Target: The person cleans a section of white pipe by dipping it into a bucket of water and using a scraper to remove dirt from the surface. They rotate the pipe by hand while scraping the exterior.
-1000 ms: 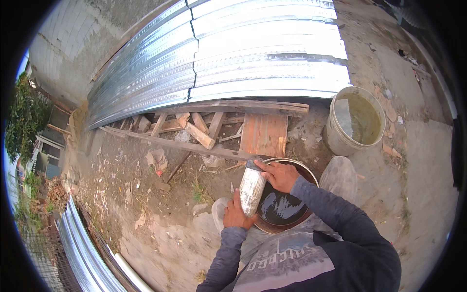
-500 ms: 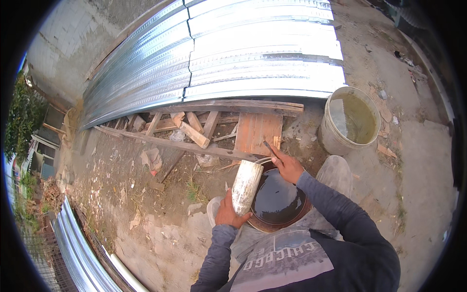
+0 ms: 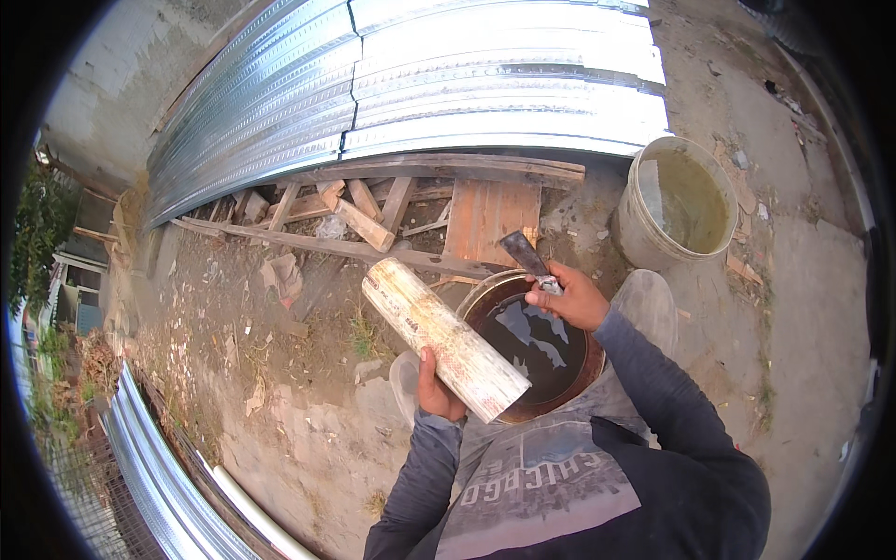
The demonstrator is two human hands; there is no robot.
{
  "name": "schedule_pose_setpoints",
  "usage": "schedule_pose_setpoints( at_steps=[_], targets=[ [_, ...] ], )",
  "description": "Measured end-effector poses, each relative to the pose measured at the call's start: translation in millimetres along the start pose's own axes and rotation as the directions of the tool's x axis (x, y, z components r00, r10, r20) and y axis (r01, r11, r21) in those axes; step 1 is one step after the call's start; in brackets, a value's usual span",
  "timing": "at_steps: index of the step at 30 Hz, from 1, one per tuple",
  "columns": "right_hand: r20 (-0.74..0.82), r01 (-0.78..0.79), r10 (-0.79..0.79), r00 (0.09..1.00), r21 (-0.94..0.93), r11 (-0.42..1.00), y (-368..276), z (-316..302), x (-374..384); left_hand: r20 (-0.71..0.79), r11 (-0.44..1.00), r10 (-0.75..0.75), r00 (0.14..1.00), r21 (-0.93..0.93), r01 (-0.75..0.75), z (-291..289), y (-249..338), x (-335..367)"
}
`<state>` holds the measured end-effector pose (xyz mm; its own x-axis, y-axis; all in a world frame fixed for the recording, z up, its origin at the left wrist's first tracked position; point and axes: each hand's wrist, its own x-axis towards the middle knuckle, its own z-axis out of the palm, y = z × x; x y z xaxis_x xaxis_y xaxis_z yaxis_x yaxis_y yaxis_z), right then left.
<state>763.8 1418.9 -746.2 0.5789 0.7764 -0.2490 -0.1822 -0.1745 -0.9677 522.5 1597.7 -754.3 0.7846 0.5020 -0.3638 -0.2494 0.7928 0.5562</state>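
My left hand (image 3: 437, 392) grips the near side of a thick whitish cylinder (image 3: 443, 336), stained and scuffed; its material I cannot tell. It lies tilted, its upper end away to the left and its lower end over the left rim of a round, rust-brown bucket (image 3: 597, 359). Dark liquid (image 3: 523, 341) with pale reflections fills the bucket, which stands between my knees. Above the far right rim, my right hand (image 3: 581, 301) is closed on a scraper (image 3: 523, 252) with a flat dark blade pointing up and left. Pale wrapping shows by its handle. The blade is apart from the cylinder.
A large pale bucket (image 3: 627, 224) of murky water stands to the right. Shiny corrugated metal sheets (image 3: 504, 103) lie beyond on a timber frame (image 3: 448, 171), with wood offcuts (image 3: 364, 224) below. More metal sheets (image 3: 168, 467) and a white pipe (image 3: 257, 523) lie at lower left.
The cylinder has swung from near upright to a leftward tilt, showing more of its length. My right hand has turned and drawn slightly nearer, bringing the scraper's blade into view.
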Motion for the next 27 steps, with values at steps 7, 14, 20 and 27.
schedule_pose_setpoints(
  at_steps=[7,14,20,27],
  targets=[
    [0.100,0.134,-0.148,0.984,0.134,0.982,-25.6,-43.9,-120.0,0.261,0.830,-0.522,0.812,-0.067,0.554,51.5,-69.3,-32.6],
    [-0.059,0.032,-0.033,0.998,-0.014,0.999,-17.0,-54.6,-178.1,0.267,0.698,-0.695,0.668,0.023,0.716,43.4,-105.0,-11.2],
    [-0.192,-0.083,-0.093,0.977,-0.744,0.663,14.9,-23.1,-98.7,-0.267,0.673,-0.707,0.655,0.034,0.739,-17.4,-138.4,54.0],
    [-0.132,0.003,-0.197,0.971,-0.824,0.566,88.6,20.4,-29.1,-0.362,0.784,-0.590,0.721,-0.046,0.618,-55.3,-158.9,89.2]
  ],
)
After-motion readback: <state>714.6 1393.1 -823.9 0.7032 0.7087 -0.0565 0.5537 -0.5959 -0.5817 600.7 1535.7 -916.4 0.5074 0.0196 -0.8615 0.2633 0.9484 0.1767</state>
